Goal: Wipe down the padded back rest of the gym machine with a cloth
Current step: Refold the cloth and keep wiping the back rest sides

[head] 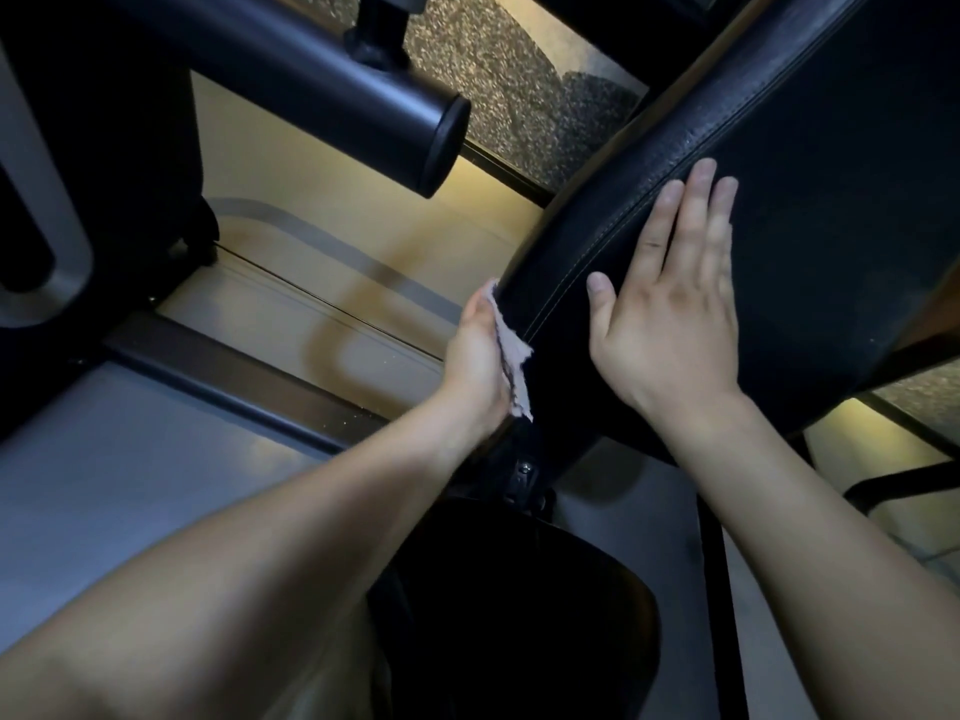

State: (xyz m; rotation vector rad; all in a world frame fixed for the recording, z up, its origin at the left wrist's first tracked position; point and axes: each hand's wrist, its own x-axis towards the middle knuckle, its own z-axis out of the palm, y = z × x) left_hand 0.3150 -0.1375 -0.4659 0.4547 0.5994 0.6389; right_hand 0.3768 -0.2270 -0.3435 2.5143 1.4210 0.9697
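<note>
Risk here: the small pale ragged cloth (511,356) could slip off that rounded edge, with so little of it bunched. The left hand (475,361) grips it against the black stitched padded back rest (831,200) at the pad's 8 o'clock edge. The right hand (670,314) lies flat at the cloth's 3 o'clock, fingers straight.

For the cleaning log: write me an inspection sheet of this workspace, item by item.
Surface: black padded back rest with a stitched seam.
Job's things: pale cloth against the back rest's side edge.
Clutter: nothing seen.
Hands: left hand holds the cloth, fingers hidden; right hand lies flat on the pad face, fingers straight.
Cables: nothing seen.
Surroundings: black roller pad, dark seat below, speckled floor.
</note>
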